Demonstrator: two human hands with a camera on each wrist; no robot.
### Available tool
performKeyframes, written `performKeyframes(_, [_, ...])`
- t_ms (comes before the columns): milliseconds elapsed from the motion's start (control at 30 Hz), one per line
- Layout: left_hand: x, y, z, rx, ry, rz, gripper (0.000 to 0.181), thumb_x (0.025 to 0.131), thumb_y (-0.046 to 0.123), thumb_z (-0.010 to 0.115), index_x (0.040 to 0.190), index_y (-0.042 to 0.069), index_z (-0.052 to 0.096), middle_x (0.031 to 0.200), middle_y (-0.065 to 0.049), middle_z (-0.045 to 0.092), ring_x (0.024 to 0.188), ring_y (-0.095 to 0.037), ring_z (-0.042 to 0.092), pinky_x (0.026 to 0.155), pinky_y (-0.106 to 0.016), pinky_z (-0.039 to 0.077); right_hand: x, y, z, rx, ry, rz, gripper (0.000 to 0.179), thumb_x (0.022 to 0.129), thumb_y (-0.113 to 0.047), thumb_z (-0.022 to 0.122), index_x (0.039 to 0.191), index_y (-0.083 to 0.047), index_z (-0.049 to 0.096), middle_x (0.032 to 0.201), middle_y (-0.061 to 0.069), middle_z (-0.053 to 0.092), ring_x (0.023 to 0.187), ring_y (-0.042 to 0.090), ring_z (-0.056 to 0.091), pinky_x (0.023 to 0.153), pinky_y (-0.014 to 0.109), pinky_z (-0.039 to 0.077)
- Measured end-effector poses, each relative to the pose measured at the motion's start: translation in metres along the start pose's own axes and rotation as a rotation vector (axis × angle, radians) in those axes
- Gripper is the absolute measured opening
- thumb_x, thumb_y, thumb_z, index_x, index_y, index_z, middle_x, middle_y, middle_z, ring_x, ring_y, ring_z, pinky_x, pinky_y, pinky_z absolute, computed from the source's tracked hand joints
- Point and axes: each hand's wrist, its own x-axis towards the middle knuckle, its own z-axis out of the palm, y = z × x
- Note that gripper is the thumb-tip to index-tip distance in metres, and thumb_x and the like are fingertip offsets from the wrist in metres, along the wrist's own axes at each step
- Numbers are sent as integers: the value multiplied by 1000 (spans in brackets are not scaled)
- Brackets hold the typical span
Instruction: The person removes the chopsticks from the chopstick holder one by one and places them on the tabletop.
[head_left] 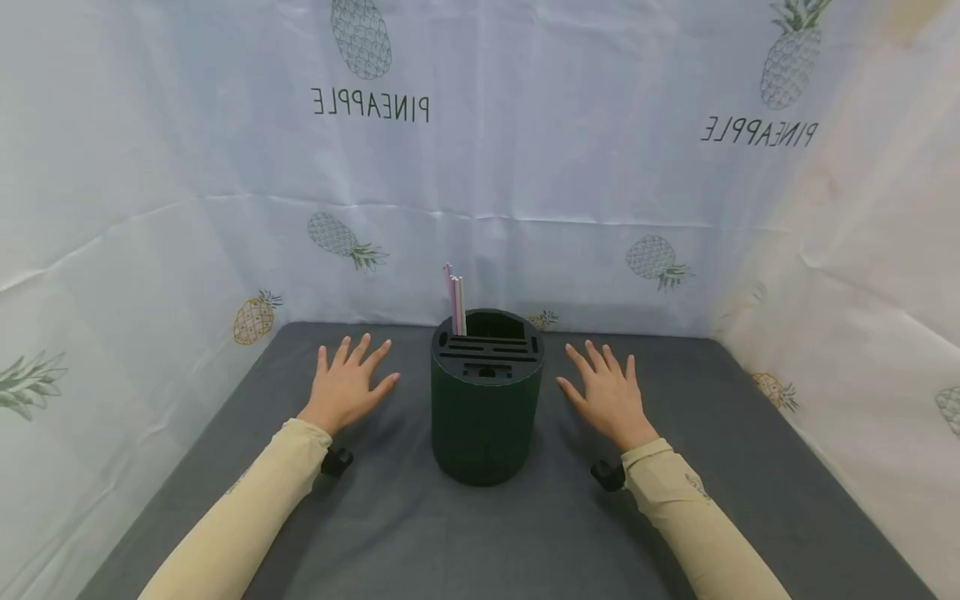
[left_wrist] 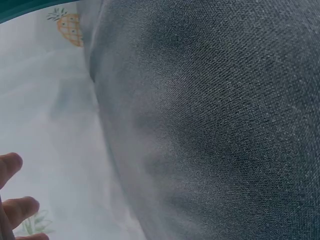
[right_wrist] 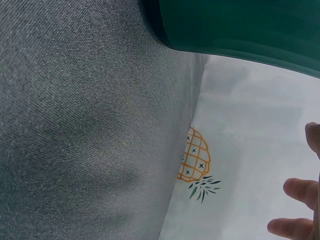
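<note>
Holder (head_left: 486, 433) between left hand (head_left: 345, 390), right hand (head_left: 609, 402) | sticks (head_left: 455, 307) inside, apparently left

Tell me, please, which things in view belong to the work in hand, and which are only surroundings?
Likely belonging to the work:
dark green holder, between the left hand and right hand
thin sticks standing in it

Likely only surroundings:
grey tabletop
pineapple-print curtain

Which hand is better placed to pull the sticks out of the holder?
Probably the left hand: the sticks stand toward its side of the holder, nearer to it than to the right hand. Both hands are free, fingers spread.
</note>
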Motion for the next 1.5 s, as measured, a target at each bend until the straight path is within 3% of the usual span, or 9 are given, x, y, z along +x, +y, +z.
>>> performKeyframes(333, [2,0,-3,-6,12,2,69,97,59,43,154,26,26,160,-18,18,145,-47,9,112,-71,-5,2,1,6,8,11,2,66,96,-52,52,151,-20,35,154,20,32,142,45,26,112,72,5])
performKeyframes(600, [1,1,0,2,18,16,69,97,58,44,153,22,29,156,-20,26,140,-46,29,115,-67,10,4,0,9,14,5,-12,65,96,-51,51,151,-20,36,154,19,32,142,44,27,112,71,9])
performKeyframes(667, [1,2,-1,-6,16,22,68,96,57,45,152,19,34,153,-22,32,137,-46,34,114,-66,16,3,0,9,19,-3,-16,62,97,-48,53,150,-19,38,153,19,34,141,44,30,112,70,14])
performKeyframes(767, [1,3,-2,-21,-13,18,66,95,59,46,146,16,45,146,-21,45,130,-42,46,107,-62,35,3,-2,7,32,-28,-12,55,97,-42,56,144,-16,47,148,19,43,134,42,42,109,67,27])
performKeyframes(900, [1,5,-4,-74,-84,2,63,94,60,47,133,12,59,128,-17,62,110,-35,62,84,-54,54,2,-4,5,76,-91,24,40,96,-35,59,129,-11,61,130,18,60,106,35,64,85,54,54])
performKeyframes(1000, [2,6,-5,-118,-125,-7,58,94,57,51,126,11,64,117,-14,68,99,-30,67,78,-51,56,2,-5,5,130,-142,66,30,97,-32,59,117,-12,67,115,12,68,85,25,68,64,43,57])
performKeyframes(1067, [2,5,-4,-133,-137,-8,53,94,53,53,124,11,65,113,-13,69,96,-27,67,77,-49,56,2,-5,5,160,-163,75,25,97,-29,59,113,-12,68,107,9,71,79,20,67,59,38,55])
performKeyframes(1300, [0,3,-1,-155,-156,-24,44,94,45,57,121,12,67,108,-10,70,90,-23,67,73,-46,56,4,-5,5,182,-173,64,21,96,-26,60,108,-11,69,97,6,71,72,14,65,56,34,54])
performKeyframes(1500, [4,1,-8,-193,-156,-31,42,95,46,56,119,14,68,107,-8,70,88,-21,67,74,-47,56,8,-7,-12,254,-171,56,24,98,-28,58,111,-10,68,99,7,71,77,18,67,60,37,55])
